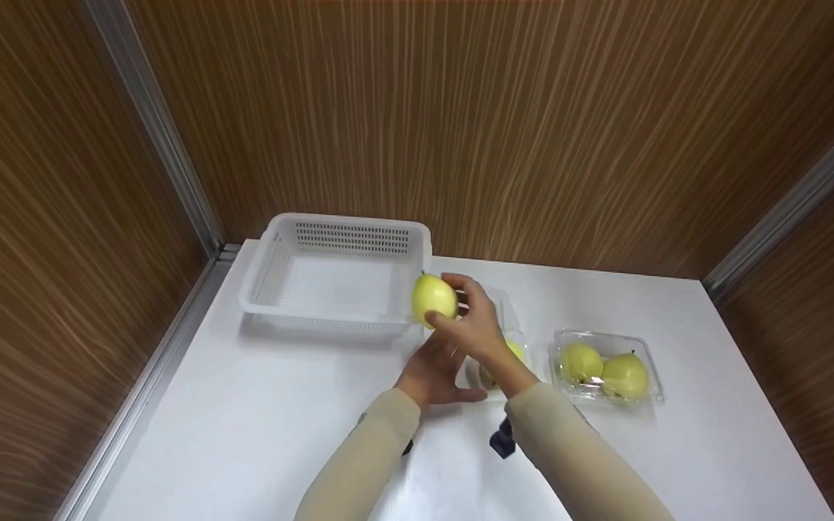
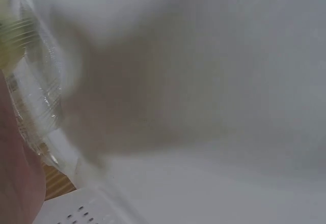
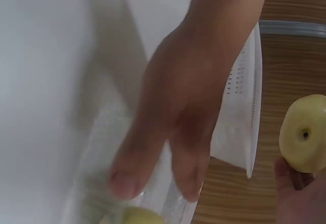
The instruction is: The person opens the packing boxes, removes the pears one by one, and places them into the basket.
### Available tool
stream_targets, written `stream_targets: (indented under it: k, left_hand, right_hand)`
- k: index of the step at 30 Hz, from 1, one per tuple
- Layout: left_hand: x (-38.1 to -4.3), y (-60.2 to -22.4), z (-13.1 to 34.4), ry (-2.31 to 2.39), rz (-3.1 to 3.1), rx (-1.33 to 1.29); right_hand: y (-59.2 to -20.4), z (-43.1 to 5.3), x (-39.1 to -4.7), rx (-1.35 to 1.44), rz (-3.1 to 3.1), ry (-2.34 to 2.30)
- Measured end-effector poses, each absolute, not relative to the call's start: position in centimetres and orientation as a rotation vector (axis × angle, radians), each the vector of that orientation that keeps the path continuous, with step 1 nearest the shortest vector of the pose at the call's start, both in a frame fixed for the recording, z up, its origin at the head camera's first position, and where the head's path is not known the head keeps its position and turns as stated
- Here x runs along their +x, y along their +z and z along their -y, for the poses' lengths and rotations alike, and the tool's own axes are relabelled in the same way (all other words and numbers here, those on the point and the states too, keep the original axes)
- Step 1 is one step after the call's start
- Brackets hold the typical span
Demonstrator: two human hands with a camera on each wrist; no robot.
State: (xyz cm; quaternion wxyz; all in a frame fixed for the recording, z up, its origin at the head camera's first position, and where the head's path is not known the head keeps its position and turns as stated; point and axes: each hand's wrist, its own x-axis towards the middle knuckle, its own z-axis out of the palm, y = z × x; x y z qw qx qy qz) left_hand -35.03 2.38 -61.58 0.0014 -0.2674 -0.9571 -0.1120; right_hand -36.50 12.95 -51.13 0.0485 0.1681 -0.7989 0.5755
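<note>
My right hand (image 1: 478, 325) pinches a yellow-green pear (image 1: 431, 297) between thumb and fingers, raised beside the right end of a white basket (image 1: 337, 316). The pear's (image 3: 304, 127) dimpled end faces the right wrist camera. Below it, my left hand (image 1: 431, 373) lies at the left side of a clear plastic clamshell (image 1: 505, 311), thumb and fingers spread in the right wrist view. A pear (image 1: 515, 349) shows inside that clamshell, partly hidden by my right wrist. In the left wrist view, the edge of my left hand (image 2: 18, 178) appears close to the clear plastic.
A second clear clamshell (image 1: 565, 334) stands to the right with two pears (image 1: 625, 375) in it. The slotted white basket sits at the back left of the white table (image 1: 243, 434). Wood-grain panels (image 1: 460, 130) enclose the table at the back and sides.
</note>
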Motion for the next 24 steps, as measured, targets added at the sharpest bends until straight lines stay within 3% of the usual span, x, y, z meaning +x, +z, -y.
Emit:
stream_targets:
  k: [4, 9, 16, 24]
  left_hand:
    - [-35.4, -61.8, -2.6, -0.525, 2.95, -0.835]
    - [-35.5, -61.4, -2.6, -0.409, 2.904, -0.886]
    - [-34.8, -61.0, -1.6, -0.578, 3.02, -0.773]
    - [-35.3, -60.7, -2.1, -0.324, 3.084, -0.857]
  right_hand:
    - [-50.4, -11.0, -37.5, 0.61, 2.51, 1.569]
    - [-50.1, -9.2, -38.2, 0.629, 2.629, 1.294]
    - [-51.0, -7.2, -38.6, 0.744, 2.812, 0.868]
    - [-51.3, -7.0, -39.5, 0.823, 2.834, 0.777]
